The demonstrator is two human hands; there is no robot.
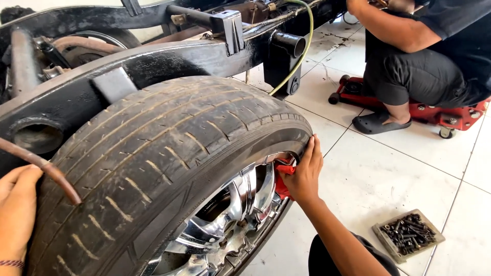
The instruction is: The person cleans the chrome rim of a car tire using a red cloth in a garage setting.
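**A:** Was looking down at a worn tyre (pixel 153 153) mounted on a chrome alloy rim (pixel 235 214), tucked under a black chassis frame (pixel 169 56). Right hand (pixel 303 174) was pressed to the rim's outer edge, just under the tyre sidewall. Fingers curled, loosely closed round a red rag (pixel 283 179) held against the chrome.

**B:** And the left hand (pixel 16 209)?

**A:** Down at the frame's left edge, lying flat against the tyre's tread side. Fingers stretched out, mostly open, gripping nothing. Sat just beside a rusty brown bent rod (pixel 46 168) crossing the tread, though couldn't tell whether touching it.

**B:** Anything else around?

**A:** Yep. Shallow tray of dark bolts (pixel 408 235) on the white tiled floor (pixel 388 174), near the right forearm. Further back, another person (pixel 429 56) in dark clothes and dark clogs, crouched by a red floor jack (pixel 450 115), arms reaching up to the frame. Greenish hose (pixel 302 56) hanging down off the chassis too.
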